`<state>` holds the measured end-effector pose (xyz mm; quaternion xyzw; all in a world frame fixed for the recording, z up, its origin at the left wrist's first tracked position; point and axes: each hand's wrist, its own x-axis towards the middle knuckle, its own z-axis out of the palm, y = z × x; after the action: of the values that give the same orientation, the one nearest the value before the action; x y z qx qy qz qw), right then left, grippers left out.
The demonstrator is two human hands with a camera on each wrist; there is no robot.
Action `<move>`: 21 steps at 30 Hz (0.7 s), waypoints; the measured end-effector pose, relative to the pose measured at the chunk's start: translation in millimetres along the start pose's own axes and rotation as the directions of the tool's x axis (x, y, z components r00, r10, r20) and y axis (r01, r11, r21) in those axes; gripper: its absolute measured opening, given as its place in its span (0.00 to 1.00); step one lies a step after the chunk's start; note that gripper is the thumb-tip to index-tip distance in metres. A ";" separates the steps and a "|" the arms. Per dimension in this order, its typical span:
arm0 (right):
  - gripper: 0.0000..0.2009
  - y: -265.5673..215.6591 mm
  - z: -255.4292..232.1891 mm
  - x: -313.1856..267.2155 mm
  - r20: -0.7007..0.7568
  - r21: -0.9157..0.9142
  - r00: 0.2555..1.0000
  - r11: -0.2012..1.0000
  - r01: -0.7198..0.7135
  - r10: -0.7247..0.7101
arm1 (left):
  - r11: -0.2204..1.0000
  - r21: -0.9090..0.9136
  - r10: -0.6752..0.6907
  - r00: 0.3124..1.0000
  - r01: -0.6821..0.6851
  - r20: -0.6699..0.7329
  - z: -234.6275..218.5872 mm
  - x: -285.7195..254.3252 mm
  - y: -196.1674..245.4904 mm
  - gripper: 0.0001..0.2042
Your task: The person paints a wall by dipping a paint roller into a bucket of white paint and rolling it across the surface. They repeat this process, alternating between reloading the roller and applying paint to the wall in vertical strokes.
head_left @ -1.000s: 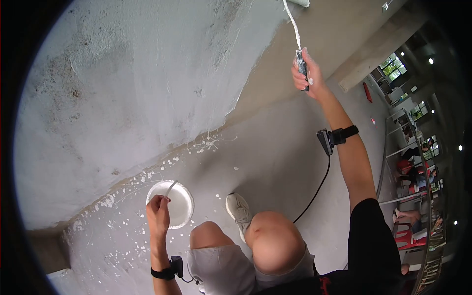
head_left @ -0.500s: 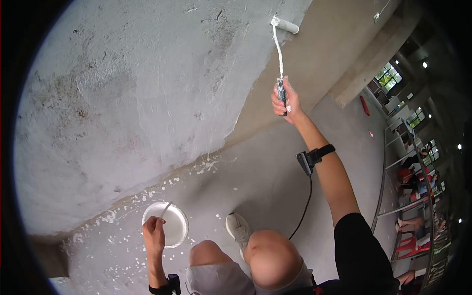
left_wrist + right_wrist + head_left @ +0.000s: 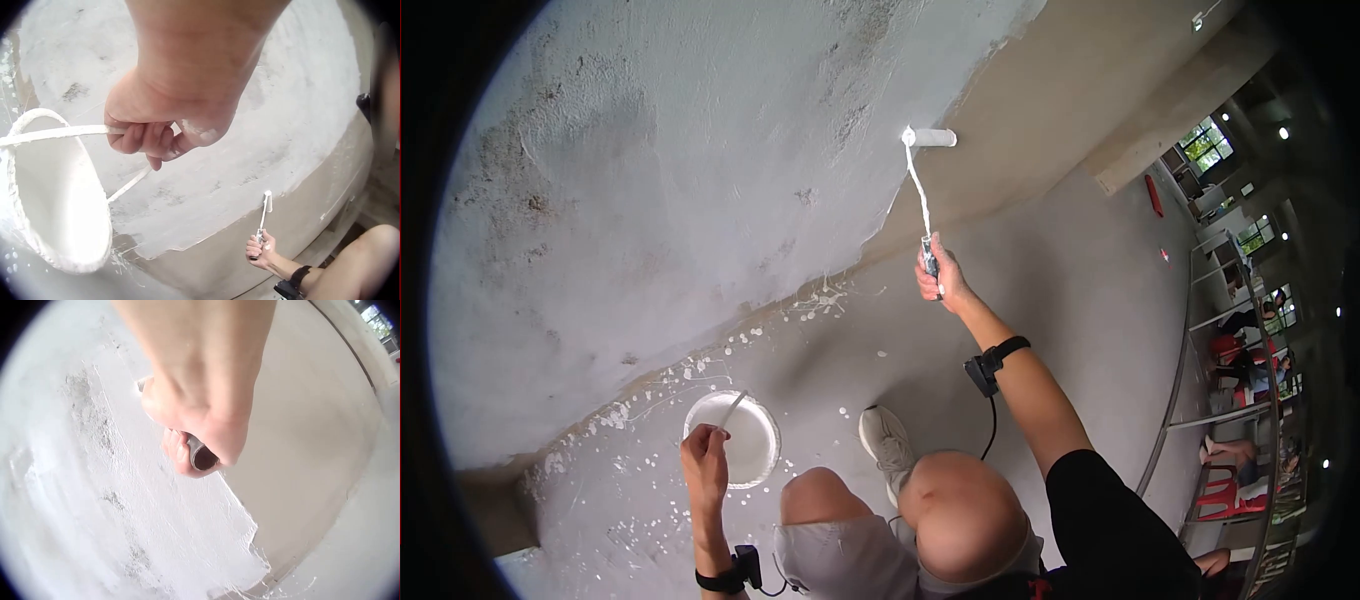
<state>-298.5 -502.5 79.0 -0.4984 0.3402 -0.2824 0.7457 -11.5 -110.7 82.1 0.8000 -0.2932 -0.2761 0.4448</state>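
Note:
My right hand (image 3: 940, 275) grips the dark handle of a paint roller (image 3: 932, 138). Its white sleeve lies at the wall (image 3: 730, 170), across the ragged edge between the white paint and the bare beige part. Paint coats the roller's bent wire frame. In the right wrist view the fingers curl round the handle (image 3: 204, 456), and the sleeve is hidden behind the hand. Low on the left, my left hand (image 3: 705, 470) holds the thin bail handle (image 3: 69, 132) of a white bucket (image 3: 62, 169), which tilts in the left wrist view. White paint smears the base of that thumb.
Paint drips spot the grey floor (image 3: 1000, 350) along the wall's foot. My shoe (image 3: 885, 440) and bent knees are between the two arms. A cable hangs from the right wrist camera (image 3: 980, 375). People and red chairs (image 3: 1222, 495) are beyond a railing at the far right.
The right hand has drawn the roller down the wall, nearer to me and leftward in the head view. My left hand keeps its hold on the bucket's handle, nearly still.

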 end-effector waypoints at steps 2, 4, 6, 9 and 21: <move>0.30 26.2 -9.5 -0.8 -0.020 -0.039 0.998 0.998 -0.054 0.053 | 1.000 0.013 -0.019 1.000 0.019 0.006 -0.2 2.0 2.8 0.12; 0.30 48.1 -16.7 -4.8 -0.072 -0.074 0.992 0.991 -0.111 0.106 | 0.999 0.014 -0.029 0.999 0.029 0.014 -0.4 2.8 6.2 0.12; 0.31 69.6 -24.7 -7.2 -0.119 -0.104 0.979 0.979 -0.177 0.164 | 0.998 0.012 -0.066 0.998 0.066 0.018 2.4 3.1 13.5 0.12; 0.31 95.4 -37.2 -9.4 -0.161 -0.189 0.943 0.929 -0.318 0.290 | 0.998 0.037 -0.058 0.998 0.056 0.033 5.1 6.7 17.4 0.12; 0.28 138.0 -34.3 24.2 -0.331 -0.392 0.848 0.756 -0.523 0.415 | 0.997 0.040 -0.064 0.998 0.063 0.019 9.2 12.2 13.0 0.11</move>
<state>-299.6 -492.4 -64.9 -0.5261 0.5941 -0.0486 0.6066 -12.6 -130.2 87.1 0.8147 -0.2773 -0.2924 0.4169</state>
